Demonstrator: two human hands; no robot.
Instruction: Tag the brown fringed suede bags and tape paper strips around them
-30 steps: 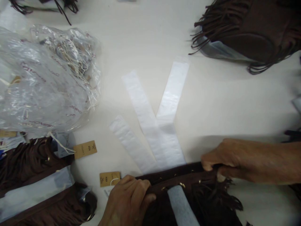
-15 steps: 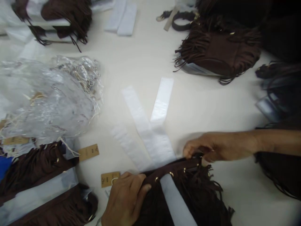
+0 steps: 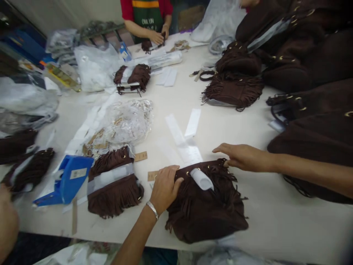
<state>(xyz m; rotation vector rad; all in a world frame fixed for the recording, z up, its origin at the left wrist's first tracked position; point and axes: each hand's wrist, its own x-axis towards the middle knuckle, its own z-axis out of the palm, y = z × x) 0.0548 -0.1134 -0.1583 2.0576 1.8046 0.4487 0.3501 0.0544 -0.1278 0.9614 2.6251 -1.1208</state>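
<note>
A dark brown fringed bag (image 3: 209, 217) lies in front of me, with gold eyelets along its top edge. A white rolled strip (image 3: 202, 179) pokes out through the bag's front. My left hand (image 3: 165, 184) grips the bag's upper left corner, thumb on the front and fingers along the top edge; what the fingertips do behind it is hidden. Just above the upper right corner, my right hand (image 3: 242, 156) is open, fingers stretched to the left. White strips (image 3: 190, 149) spread out on the table behind the bag. A brown tag (image 3: 152, 176) shows beside my left hand.
Left of the bag are a wrapped fringed bag (image 3: 110, 198), a blue tape dispenser (image 3: 71, 180) and a clear plastic heap (image 3: 127, 121). More brown bags (image 3: 317, 140) crowd the right side. A co-worker's hands (image 3: 158, 36) handle something dark at the back. Another person's hand (image 3: 8, 221) shows at the left edge.
The view has lifted and widened, showing more of the table. My right hand has let go of the bag's top corner and opened. My left hand stays on the bag.
</note>
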